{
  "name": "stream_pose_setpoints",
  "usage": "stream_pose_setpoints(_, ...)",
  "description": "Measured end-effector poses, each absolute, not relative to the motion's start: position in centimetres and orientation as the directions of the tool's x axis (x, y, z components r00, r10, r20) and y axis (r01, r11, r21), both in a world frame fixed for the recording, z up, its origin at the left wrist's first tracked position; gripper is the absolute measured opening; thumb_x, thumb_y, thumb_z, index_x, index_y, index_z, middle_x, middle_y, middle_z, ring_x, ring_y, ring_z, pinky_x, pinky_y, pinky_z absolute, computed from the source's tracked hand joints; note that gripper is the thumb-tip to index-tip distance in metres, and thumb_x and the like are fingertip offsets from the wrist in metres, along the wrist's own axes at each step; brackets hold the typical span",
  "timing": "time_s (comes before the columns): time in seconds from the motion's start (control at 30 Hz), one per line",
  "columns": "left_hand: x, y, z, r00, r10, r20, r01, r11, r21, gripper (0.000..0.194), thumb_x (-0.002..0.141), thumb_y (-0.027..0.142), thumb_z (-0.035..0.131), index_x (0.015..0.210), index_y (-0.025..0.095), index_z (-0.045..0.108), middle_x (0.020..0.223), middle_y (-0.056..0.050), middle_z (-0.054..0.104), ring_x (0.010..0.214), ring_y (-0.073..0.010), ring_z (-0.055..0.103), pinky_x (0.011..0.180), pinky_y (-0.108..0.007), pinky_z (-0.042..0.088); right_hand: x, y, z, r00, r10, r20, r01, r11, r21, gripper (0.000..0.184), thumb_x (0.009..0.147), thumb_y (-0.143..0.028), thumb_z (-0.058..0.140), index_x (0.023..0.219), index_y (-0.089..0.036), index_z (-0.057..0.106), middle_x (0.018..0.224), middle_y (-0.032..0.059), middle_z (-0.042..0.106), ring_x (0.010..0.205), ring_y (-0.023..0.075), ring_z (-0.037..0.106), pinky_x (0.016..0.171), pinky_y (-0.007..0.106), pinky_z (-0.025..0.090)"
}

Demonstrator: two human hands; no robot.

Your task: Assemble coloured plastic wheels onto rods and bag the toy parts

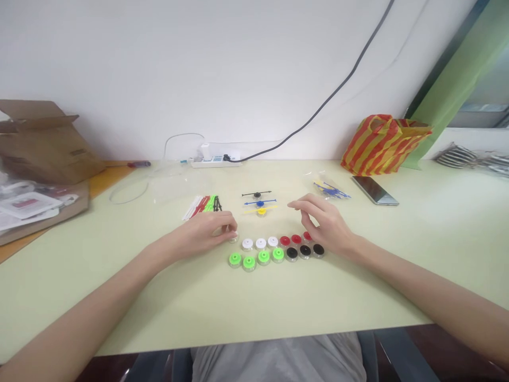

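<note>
My left hand rests on the pale table, its fingers curled round a small clear-and-white disc at the left end of a row of discs. The row holds white discs and red discs; in front lie green discs and black discs. My right hand hovers over the red discs with its fingers loosely spread, holding nothing. Behind the rows stand three small spinners: black, blue and yellow. A bundle of coloured sticks lies behind my left hand.
A clear bag of blue sticks and a phone lie at the right. A red-and-yellow striped bag stands against the wall. A power strip and cable sit at the back. A cardboard box is at the left.
</note>
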State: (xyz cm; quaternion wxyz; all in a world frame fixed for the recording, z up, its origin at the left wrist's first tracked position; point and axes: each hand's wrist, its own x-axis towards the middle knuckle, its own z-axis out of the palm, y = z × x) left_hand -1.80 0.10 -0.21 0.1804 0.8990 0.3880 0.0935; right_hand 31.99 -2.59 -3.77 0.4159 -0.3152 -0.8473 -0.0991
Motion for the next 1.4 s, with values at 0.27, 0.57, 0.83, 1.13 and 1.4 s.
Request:
stream_pose_setpoints(0.27,-1.3,-0.1,-0.6,0.671,0.657,0.342,0.563,-0.753,0.342,0.013,0.103,0.029,0.054,0.106,0.022,0.065,0.1,-0.002,0.069,0.089,-0.017,0.064,0.083,-0.031,0.049,31.3,-3.2,-3.1,-0.426,0.461,0.778,0.597,0.789,-0.141,0.035,0.096,0.0,0.045,0.119,-0.02,0.063,0.098,0.0085,0.069,0.083,0.0194,0.067,0.073,0.035,0.056)
stream_pose_setpoints(0.57,2.1,-3.4,-0.3,0.556,0.623,0.55,0.288,-0.765,0.576,0.014,0.096,0.022,0.069,0.11,0.022,0.069,0.093,-0.002,0.066,0.083,-0.0143,0.065,0.078,-0.03,0.055,28.0,-5.7,-2.2,-0.523,0.371,0.767,0.546,0.837,-0.032,0.025,0.104,-0.02,0.061,0.128,-0.019,0.061,0.109,0.0098,0.077,0.092,0.0196,0.071,0.079,0.034,0.054)
stream_pose_setpoints(0.83,3.7,-4.8,-1.4,0.593,0.765,0.252,0.065,-0.357,0.932,0.026,0.087,0.029,0.08,0.11,0.023,0.069,0.082,0.0,0.059,0.073,-0.0135,0.058,0.068,-0.028,0.056,26.7,-8.1,-2.3,-0.644,0.184,0.743,0.413,0.901,0.134,0.017,0.101,-0.014,0.064,0.118,-0.016,0.065,0.088,0.0058,0.076,0.075,0.0174,0.065,0.063,0.034,0.043)
stream_pose_setpoints(1.13,3.5,-4.9,-1.0,0.647,0.718,0.256,0.081,-0.399,0.914,0.032,0.087,0.029,0.082,0.116,0.025,0.07,0.099,-0.004,0.062,0.087,-0.0157,0.061,0.082,-0.033,0.06,26.4,-7.4,-2.8,-0.572,0.266,0.776,0.42,0.907,-0.002,0.009,0.103,-0.016,0.06,0.11,-0.018,0.065,0.09,0.0061,0.075,0.077,0.0161,0.066,0.067,0.03,0.048)
stream_pose_setpoints(1.4,3.4,-5.1,-1.1,0.651,0.723,0.23,0.082,-0.369,0.926,0.038,0.085,0.027,0.084,0.119,0.026,0.068,0.089,-0.001,0.06,0.082,-0.0144,0.061,0.073,-0.028,0.058,25.9,-8.0,-2.4,-0.609,0.263,0.748,0.412,0.911,0.015,0.009,0.105,-0.016,0.055,0.103,-0.018,0.064,0.086,0.0051,0.072,0.077,0.0138,0.064,0.068,0.028,0.048)
